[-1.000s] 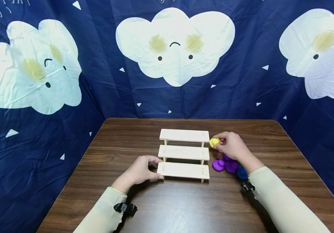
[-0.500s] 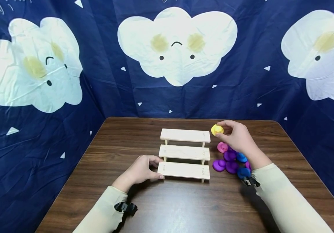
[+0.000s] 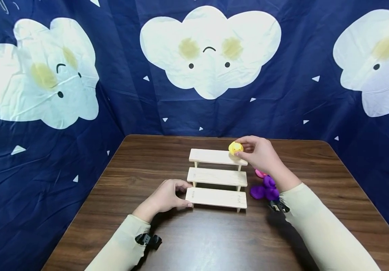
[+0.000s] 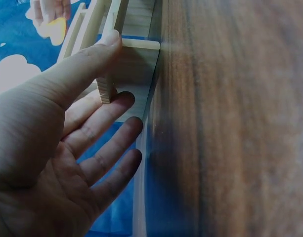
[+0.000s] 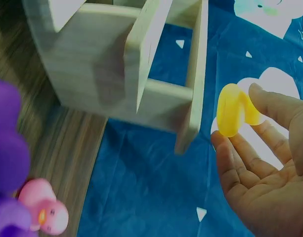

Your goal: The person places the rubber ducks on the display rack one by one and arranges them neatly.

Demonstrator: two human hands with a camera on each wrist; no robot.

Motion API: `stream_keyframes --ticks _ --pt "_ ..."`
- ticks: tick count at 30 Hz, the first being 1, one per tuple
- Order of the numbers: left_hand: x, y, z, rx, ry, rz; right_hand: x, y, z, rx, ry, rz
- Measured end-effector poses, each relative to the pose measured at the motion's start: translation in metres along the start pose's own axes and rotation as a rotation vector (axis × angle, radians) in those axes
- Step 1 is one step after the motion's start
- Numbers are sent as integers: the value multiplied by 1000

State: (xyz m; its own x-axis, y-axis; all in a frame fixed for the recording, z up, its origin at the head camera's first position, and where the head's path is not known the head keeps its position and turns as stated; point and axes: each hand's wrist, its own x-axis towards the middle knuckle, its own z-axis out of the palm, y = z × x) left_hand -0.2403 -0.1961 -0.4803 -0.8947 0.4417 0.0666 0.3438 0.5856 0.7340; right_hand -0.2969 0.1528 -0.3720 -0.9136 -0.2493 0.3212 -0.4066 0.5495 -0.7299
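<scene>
A yellow rubber duck is pinched between the thumb and fingers of my right hand, over the right end of the top step. In the right wrist view a gap shows between the duck and the step. The three-step wooden display stand stands on the table. My left hand grips the left end of its lowest step. The left wrist view has the thumb on one side of that board, with the index and middle fingers by the other side and the remaining fingers off it.
Right of the stand, several purple ducks and a pink duck lie on the brown wooden table, partly hidden by my right arm. A blue cloth with white clouds hangs behind the table.
My right hand has lifted the yellow duck from beside the pile and carried it up, then left over the top step. My left hand stays on the lowest step.
</scene>
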Motion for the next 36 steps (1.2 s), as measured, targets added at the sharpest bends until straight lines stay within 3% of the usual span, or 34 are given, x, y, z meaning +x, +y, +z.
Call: stream_keyframes --ticks 23,36 --pt "2 -4 4 45 13 -4 30 -29 69 6 -106 8" --pt "3 -4 0 63 8 -6 40 -42 92 -15 -120 -10"
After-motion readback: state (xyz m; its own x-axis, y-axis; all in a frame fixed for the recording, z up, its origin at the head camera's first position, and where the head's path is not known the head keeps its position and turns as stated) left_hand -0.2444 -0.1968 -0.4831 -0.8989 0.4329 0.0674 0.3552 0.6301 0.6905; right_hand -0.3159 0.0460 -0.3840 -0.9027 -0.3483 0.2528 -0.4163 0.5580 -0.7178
